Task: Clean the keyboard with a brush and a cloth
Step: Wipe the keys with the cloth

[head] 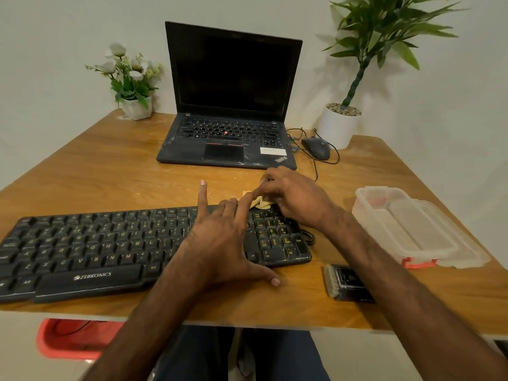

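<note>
Wiping is judged barely begun: the crumpled yellow cloth [261, 204] is pinched by the right hand [295, 196] at the far right edge of the dusty black keyboard [110, 243], steadied by the flat, spread left hand [220, 243]; the black-handled brush [347, 282] lies unheld on the wooden counter [110, 174].

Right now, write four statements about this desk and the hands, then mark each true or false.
1. The right hand holds the crumpled yellow cloth at the far right corner of the black Zebronics keyboard. True.
2. The small black brush is in the grip of the left hand. False: it lies on the wooden table; the left hand rests on the keys.
3. The black laptop has a lit screen. False: the screen is dark.
4. The clear plastic container lies right of the keyboard. True.
</note>
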`<state>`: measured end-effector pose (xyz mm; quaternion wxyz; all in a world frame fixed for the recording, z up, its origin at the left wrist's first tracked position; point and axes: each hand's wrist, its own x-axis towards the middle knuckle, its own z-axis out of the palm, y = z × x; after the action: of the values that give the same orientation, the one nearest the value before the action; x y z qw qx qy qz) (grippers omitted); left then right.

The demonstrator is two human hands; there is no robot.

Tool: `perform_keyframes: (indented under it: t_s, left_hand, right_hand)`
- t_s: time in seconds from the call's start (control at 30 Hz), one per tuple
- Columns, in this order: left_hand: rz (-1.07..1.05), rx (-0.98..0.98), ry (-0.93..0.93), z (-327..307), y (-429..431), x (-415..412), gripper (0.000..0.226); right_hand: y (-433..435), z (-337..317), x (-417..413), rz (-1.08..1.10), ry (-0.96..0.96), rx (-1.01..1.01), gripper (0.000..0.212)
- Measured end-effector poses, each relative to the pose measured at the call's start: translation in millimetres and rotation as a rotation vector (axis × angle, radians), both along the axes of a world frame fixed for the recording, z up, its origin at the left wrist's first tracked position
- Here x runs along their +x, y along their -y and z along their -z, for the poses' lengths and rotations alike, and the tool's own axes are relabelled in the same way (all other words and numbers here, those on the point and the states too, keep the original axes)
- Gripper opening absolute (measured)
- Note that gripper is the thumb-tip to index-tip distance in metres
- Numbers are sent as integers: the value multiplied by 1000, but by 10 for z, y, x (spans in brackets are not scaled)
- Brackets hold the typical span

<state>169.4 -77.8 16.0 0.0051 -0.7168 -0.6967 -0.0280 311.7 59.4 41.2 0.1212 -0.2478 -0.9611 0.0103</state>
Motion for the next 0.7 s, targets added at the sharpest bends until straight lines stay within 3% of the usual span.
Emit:
perform_keyframes:
  t_s: [0.37, 0.53, 0.7]
  left_hand:
    - [22, 24, 33, 26, 24, -11, 148]
    - [19, 20, 67, 21, 39, -13, 150]
    - [-12, -12, 130, 2, 78, -4, 147]
  right_hand:
    - [-62, -60, 217, 101, 27, -18, 26]
    - [103, 5, -76, 16, -28, -39, 21]
    - [65, -23, 178, -80, 1, -10, 26]
